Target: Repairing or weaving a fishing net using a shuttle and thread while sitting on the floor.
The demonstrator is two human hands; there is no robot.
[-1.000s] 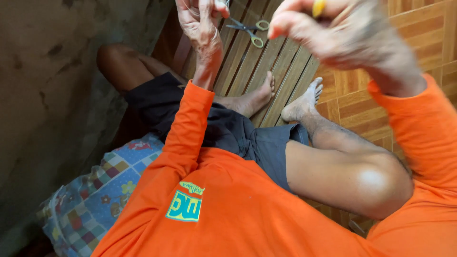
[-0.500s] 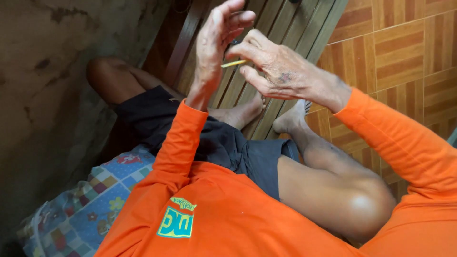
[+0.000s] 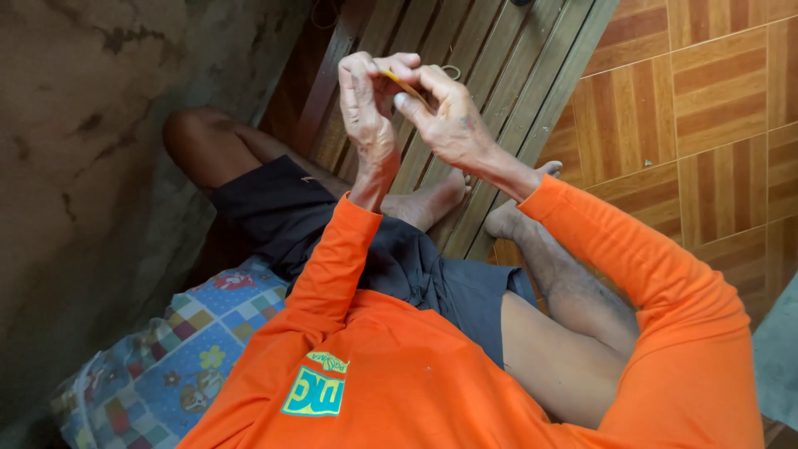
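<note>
Both my hands are raised together above my lap. My left hand (image 3: 366,112) and my right hand (image 3: 449,116) pinch a thin yellow-orange strip (image 3: 405,84) between their fingertips; only a short piece of it shows between the fingers. I wear long orange sleeves and dark shorts and sit with legs folded on the floor.
A slatted wooden panel (image 3: 507,75) lies on the floor under my feet, with a small ring-like object (image 3: 451,71) on it. Orange-brown patterned tiles (image 3: 715,100) are at the right. A rough concrete wall (image 3: 100,125) stands at the left. A patchwork cushion (image 3: 166,366) lies beneath me.
My hands have come together and lowered in view; the yellow strip moved from my right hand alone to being pinched by both. The scissors seen a second ago are out of view.
</note>
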